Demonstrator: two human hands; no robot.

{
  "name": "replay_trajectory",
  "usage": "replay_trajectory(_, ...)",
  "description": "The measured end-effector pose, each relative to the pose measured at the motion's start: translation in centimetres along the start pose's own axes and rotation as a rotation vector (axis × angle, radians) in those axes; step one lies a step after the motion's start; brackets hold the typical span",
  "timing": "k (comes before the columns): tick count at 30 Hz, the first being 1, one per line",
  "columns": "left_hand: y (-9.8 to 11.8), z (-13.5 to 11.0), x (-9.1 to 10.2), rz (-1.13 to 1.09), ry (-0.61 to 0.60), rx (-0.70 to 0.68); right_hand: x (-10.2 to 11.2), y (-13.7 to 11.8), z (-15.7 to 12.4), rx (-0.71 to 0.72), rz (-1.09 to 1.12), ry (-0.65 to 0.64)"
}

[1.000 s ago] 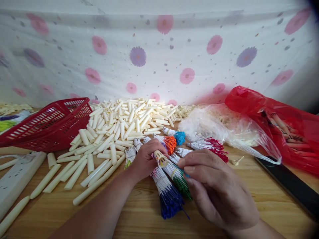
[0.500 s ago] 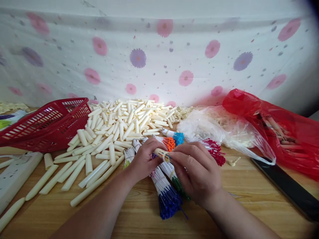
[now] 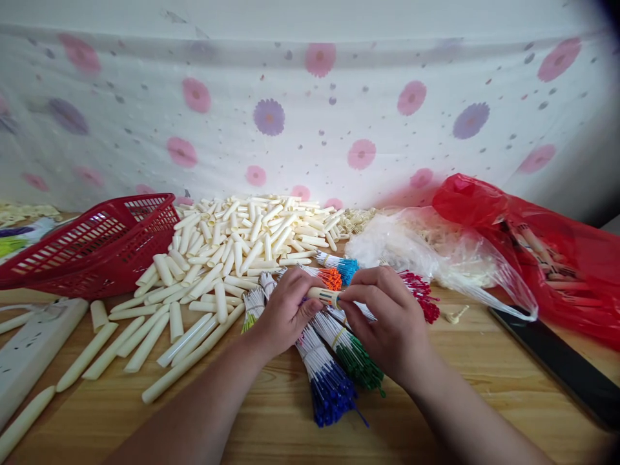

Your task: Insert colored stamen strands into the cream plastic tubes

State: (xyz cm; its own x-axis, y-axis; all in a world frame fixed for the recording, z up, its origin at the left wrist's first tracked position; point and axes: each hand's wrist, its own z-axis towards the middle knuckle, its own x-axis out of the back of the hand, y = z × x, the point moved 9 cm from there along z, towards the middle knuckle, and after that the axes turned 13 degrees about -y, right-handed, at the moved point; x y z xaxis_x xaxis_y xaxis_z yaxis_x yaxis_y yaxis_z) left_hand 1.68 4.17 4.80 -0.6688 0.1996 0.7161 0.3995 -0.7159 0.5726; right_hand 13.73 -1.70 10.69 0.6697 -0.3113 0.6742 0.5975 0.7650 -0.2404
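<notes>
My left hand (image 3: 283, 316) is closed around a short cream multicolour pen barrel (image 3: 322, 296), held nearly level above the table. Small orange and blue pieces show in the slots at its right end. At that end, the thumb and fingertips of my right hand (image 3: 387, 323) are pinched together; what lies between them is mostly hidden. Below the hands lie banded bundles of thin white pen refills with coloured ends: a dark blue bundle (image 3: 332, 391) and a green bundle (image 3: 358, 361). Behind are an orange bundle (image 3: 332, 278), a light blue bundle (image 3: 345, 268) and a crimson bundle (image 3: 422, 298).
A heap of cream tubes (image 3: 252, 232) spreads across the table's left and middle. Beside it stand a red basket (image 3: 145, 226) and a white power strip (image 3: 43, 349). To the right are a clear bag (image 3: 411, 239), a red bag (image 3: 571, 245) and a black phone-like slab (image 3: 557, 368).
The barrel has turned from slanting down to nearly level. My right hand has shifted slightly, showing more of the green bundle. The whole view has moved a little.
</notes>
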Motion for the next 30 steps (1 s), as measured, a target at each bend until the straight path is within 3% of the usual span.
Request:
replay_trajectory(14,0.4,-0.3,1.4,0.256,0.157,0.061,-1.5,2.5,-0.4,-0.187,0.297,0.053)
replay_trajectory(19,0.3,-0.5,1.6,0.297,0.187,0.069,-2.6,3.3,-0.6,-0.224,0.501,0.067)
replay_trajectory(23,0.2,-0.5,1.6,0.301,0.188,0.062,-3.1,3.7,-0.8,-0.252,0.544,0.068)
replay_trajectory(27,-0.3,-0.3,1.5,0.208,0.171,0.055,-2.5,4.0,-0.9,-0.246,0.559,0.078)
replay_trajectory(30,-1.4,-0.5,1.9,0.062,0.211,0.080,-0.1,4.6,-1.0,-0.224,0.501,0.181)
